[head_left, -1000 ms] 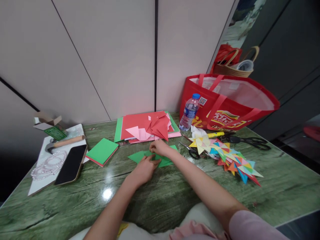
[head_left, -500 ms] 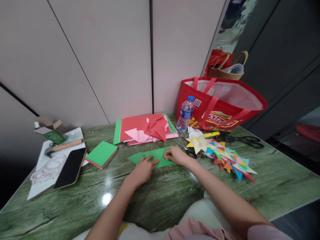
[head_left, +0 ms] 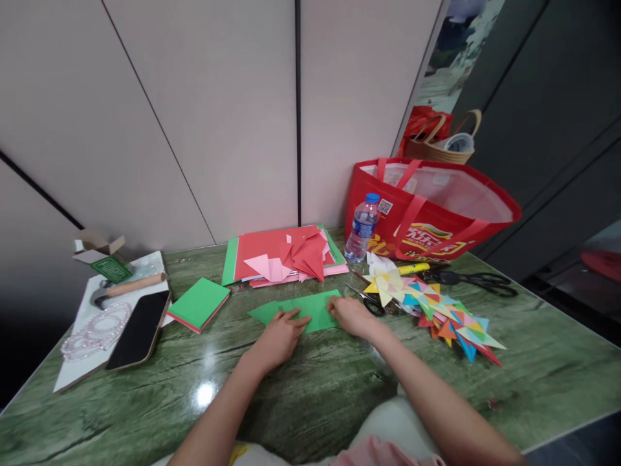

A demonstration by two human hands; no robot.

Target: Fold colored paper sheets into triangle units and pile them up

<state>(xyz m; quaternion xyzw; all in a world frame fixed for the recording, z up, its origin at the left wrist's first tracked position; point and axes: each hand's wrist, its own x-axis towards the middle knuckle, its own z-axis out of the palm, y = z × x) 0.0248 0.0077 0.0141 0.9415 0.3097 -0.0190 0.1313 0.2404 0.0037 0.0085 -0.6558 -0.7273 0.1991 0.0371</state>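
A folded sheet of green paper [head_left: 317,312] lies flat on the marbled table, its left end tapering to a point. My left hand [head_left: 284,335] rests on it near the middle, fingers stretched out and pressing it down. At the paper's right end my right hand [head_left: 352,315] has its fingers curled and pinched together on the edge; the fingertips are partly hidden. Small scissors [head_left: 371,304] lie just beyond the right hand. To the left is a stack of green and red paper squares [head_left: 200,304].
Red and pink sheets and folded pieces [head_left: 281,249] lie at the back. A water bottle [head_left: 363,230] stands before a red bag [head_left: 431,207]. Colourful folded stars [head_left: 436,307] and large black scissors [head_left: 480,281] lie right. A phone [head_left: 139,330] and hammer [head_left: 130,286] are left.
The right hand has shifted slightly along the paper's right end, showing more of its upper right corner. The left hand stays on the paper. The whole view has tilted slightly.
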